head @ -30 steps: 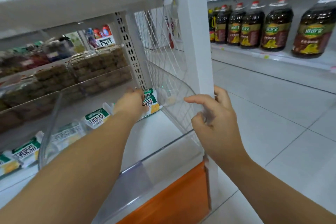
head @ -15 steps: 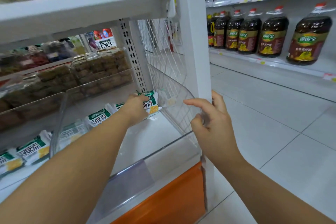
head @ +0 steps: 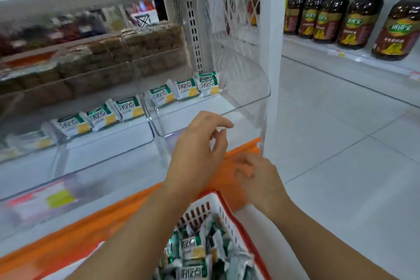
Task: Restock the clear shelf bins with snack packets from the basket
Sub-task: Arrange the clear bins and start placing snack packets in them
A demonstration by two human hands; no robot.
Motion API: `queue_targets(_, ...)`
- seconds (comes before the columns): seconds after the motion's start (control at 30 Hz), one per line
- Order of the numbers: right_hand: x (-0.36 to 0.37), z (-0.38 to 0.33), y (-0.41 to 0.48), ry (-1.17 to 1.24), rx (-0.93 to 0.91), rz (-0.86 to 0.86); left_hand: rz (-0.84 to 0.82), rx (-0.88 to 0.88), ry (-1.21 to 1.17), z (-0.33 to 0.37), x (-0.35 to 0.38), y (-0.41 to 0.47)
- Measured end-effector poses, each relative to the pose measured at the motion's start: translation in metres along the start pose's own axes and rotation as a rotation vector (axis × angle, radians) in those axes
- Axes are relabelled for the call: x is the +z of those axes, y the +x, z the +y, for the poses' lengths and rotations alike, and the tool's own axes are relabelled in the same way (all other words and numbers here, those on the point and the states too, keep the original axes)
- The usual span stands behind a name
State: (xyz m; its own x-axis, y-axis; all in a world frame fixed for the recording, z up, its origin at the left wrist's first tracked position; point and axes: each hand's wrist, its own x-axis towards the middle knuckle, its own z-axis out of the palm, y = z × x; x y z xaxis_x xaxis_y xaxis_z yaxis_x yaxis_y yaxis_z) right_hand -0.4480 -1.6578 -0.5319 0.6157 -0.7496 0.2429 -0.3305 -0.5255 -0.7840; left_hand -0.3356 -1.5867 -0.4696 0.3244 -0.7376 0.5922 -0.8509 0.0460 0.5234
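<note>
A half-second earlier the left hand [head: 200, 150] is seen deep in the end clear bin [head: 248, 95], resting on a snack packet at the back, while the bin's front corner is held by the right hand [head: 259, 177]. Both hands are now drawn out and back. The left hand is held in front of the bin's front edge with its fingers loosely curled, and nothing is gripped in it. The right hand is lowered in front of the orange shelf base [head: 91, 234]; it is blurred, but its fingers appear relaxed and no packet is seen in it.

The placed packets [head: 208, 83] are left standing in a row along the back of the bin, and the row is carried on into the neighbouring bin [head: 145, 143]. The front of each bin is bare. The basket [head: 223, 209] is now brought into view just below the hands, and many more packets [head: 193, 254] are heaped in it.

One placement is judged finished, and a reach down into the basket is expected next.
</note>
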Motion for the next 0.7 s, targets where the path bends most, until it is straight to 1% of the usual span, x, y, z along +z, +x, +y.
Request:
queue_targets(0.07,0.008,0.001,-0.017,-0.130,0.053,-0.410,-0.030,-0.093,-0.004,-0.011,-0.002,-0.038)
queue_targets(0.13,0.014,0.002,-0.035,-0.289,0.079,-0.734,-0.089,-0.257,0.002,-0.024,-0.003,-0.074)
queue_targets(0.2,0.019,0.005,-0.048,-0.452,0.132,-0.956,-0.191,-0.396,0.041,-0.037,-0.002,-0.104)
queue_targets(0.23,0.021,0.007,-0.052,-0.494,0.166,-1.008,-0.268,-0.454,0.070,-0.043,-0.001,-0.116)
queue_targets(0.3,0.024,0.010,-0.054,-0.526,0.176,-0.999,-0.448,-0.528,0.147,-0.052,0.000,-0.137)
queue_targets(0.33,0.025,0.012,-0.054,-0.547,0.163,-0.984,-0.530,-0.535,0.188,-0.056,0.000,-0.145)
queue_targets(0.4,0.028,0.016,-0.056,-0.604,0.141,-0.992,-0.640,-0.514,0.269,-0.065,-0.002,-0.158)
queue_targets(0.5,0.034,0.020,-0.065,-0.752,0.101,-1.050,-0.787,-0.487,0.386,-0.076,-0.004,-0.173)
queue_targets(0.57,0.037,0.020,-0.071,-0.820,0.059,-0.977,-0.855,-0.484,0.415,-0.079,-0.003,-0.180)
queue_targets(0.63,0.042,0.020,-0.072,-0.864,-0.028,-0.893,-0.870,-0.479,0.415,-0.078,-0.001,-0.185)
queue_targets(0.7,0.045,0.021,-0.070,-0.856,-0.066,-0.862,-0.867,-0.473,0.420,-0.078,0.000,-0.186)
